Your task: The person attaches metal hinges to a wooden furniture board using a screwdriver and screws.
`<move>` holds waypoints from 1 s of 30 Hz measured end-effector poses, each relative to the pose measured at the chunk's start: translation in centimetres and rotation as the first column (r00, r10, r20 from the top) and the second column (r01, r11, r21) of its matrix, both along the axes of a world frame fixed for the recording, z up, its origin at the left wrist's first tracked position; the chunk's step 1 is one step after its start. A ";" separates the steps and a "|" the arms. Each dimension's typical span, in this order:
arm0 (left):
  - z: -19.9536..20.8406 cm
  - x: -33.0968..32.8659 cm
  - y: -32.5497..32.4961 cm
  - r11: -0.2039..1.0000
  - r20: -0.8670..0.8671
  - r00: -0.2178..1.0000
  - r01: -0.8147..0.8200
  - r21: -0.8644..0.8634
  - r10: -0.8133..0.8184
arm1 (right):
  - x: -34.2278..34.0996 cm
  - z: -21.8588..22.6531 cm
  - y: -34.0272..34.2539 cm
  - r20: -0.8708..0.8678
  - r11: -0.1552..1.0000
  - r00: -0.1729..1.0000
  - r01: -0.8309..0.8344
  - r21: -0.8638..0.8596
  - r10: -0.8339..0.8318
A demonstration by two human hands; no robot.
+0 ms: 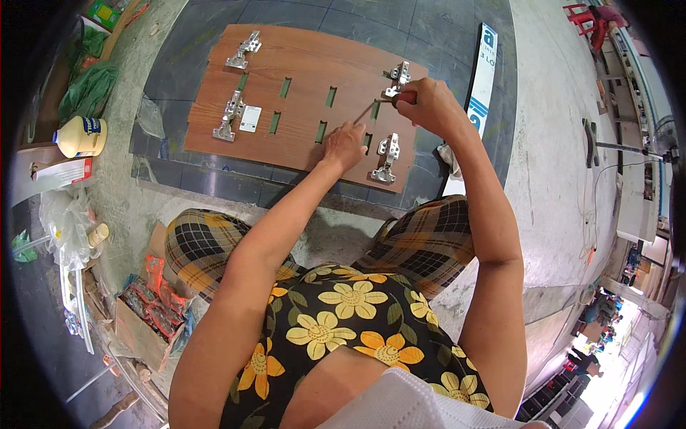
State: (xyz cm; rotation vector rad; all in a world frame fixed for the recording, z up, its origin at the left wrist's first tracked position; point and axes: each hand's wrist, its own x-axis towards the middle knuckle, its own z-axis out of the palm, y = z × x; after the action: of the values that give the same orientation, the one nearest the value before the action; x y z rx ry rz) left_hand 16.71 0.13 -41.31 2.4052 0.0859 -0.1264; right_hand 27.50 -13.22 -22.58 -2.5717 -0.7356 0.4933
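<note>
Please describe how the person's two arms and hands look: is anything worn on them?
Both forearms are bare, with no sleeves reaching them. The left hand and the right hand wear no gloves. No watch, bracelet or ring can be made out. The clothing is a sleeveless black top with yellow and orange flowers.

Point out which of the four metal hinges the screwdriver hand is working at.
The far right hinge, directly beside the right hand; the other three lie apart from it.

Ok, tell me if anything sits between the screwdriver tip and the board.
Nothing visible does. The right hand grips the thin screwdriver beside a silver metal cabinet hinge; its tip meets the slotted brown wood-grain board just above the left hand, which presses flat on the board.
</note>
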 end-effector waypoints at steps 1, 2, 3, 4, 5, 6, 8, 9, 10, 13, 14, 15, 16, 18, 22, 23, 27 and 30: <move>-0.1 0.0 0.0 1.000 0.000 1.000 -0.001 0.000 0.001 | 0.0 -0.3 0.0 0.090 1.000 0.996 -0.019 0.016 0.018; -0.2 0.0 0.0 1.000 -0.002 1.000 -0.011 0.011 0.011 | 0.1 -0.5 0.1 0.090 1.000 0.996 -0.020 0.016 0.018; -0.3 0.0 0.0 1.000 -0.004 1.000 -0.021 0.022 0.021 | 0.1 -0.7 0.1 0.073 1.000 0.997 -0.019 0.003 0.019; -0.4 0.0 0.0 1.000 -0.004 1.000 -0.021 0.021 0.022 | 0.1 -0.7 0.3 0.056 1.000 0.998 -0.019 -0.011 0.019; -0.4 -0.1 0.0 0.999 0.007 1.000 -0.025 0.027 0.025 | 0.0 -0.7 0.4 0.055 1.000 0.998 -0.019 -0.012 0.020; -0.4 -0.1 0.0 0.999 0.018 0.999 -0.029 0.033 0.028 | -0.2 -0.7 0.5 0.076 0.997 0.996 -0.044 -0.061 0.048; -0.2 0.0 0.1 1.000 -0.006 1.000 -0.024 0.005 0.024 | -0.8 -0.3 0.8 0.094 0.991 0.993 -0.067 -0.112 0.078; -0.1 0.0 0.2 1.000 -0.030 0.999 -0.019 -0.023 0.019 | -1.0 0.0 0.9 0.037 0.988 0.995 -0.084 -0.129 0.089; -0.1 0.0 0.1 1.000 -0.030 0.999 -0.020 -0.023 0.019 | -1.1 0.2 1.0 -0.019 0.984 0.995 -0.101 -0.145 0.099; -0.2 -0.1 0.1 1.000 0.002 1.000 -0.024 -0.020 0.024 | -0.9 0.2 0.4 -0.007 0.992 0.996 -0.094 -0.085 0.094; -0.4 0.0 0.2 1.000 -0.018 1.000 -0.016 -0.008 0.016 | -0.8 0.3 0.3 -0.007 0.992 0.995 -0.095 -0.085 0.095; -0.5 0.1 0.3 1.000 -0.038 0.999 -0.008 0.004 0.008 | -0.7 0.3 0.3 -0.008 0.996 0.997 -0.078 -0.045 0.078; -0.6 0.1 0.3 1.000 -0.037 0.999 -0.008 0.003 0.008 | -0.5 0.4 0.1 -0.009 0.998 0.998 -0.059 -0.006 0.059; -0.6 0.1 0.2 1.000 -0.012 1.000 -0.010 0.005 0.010 | -0.1 -0.5 -0.2 0.036 0.999 0.998 -0.045 0.024 0.044; -0.4 0.2 0.1 1.000 -0.048 0.999 -0.007 0.014 0.008 | 0.1 -0.4 0.2 0.004 0.997 0.999 -0.049 -0.051 0.049; -0.5 0.2 0.2 1.000 -0.050 0.999 0.000 0.027 0.002 | 0.1 -0.4 0.2 0.003 0.998 0.999 -0.049 -0.051 0.049; -0.5 0.4 0.3 0.999 -0.057 0.998 0.020 0.037 -0.018 | -0.2 -0.3 0.2 -0.013 0.997 0.998 -0.069 -0.021 0.069; -0.6 0.3 0.4 0.999 -0.053 0.999 0.006 0.035 -0.004 | -0.6 0.3 0.3 -0.088 0.998 0.995 -0.058 -0.040 0.054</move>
State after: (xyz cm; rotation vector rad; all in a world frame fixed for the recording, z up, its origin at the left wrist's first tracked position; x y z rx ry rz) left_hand 17.04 0.50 -41.92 2.4373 0.1075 -0.1921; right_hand 26.90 -12.93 -22.31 -2.5560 -0.7759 0.6409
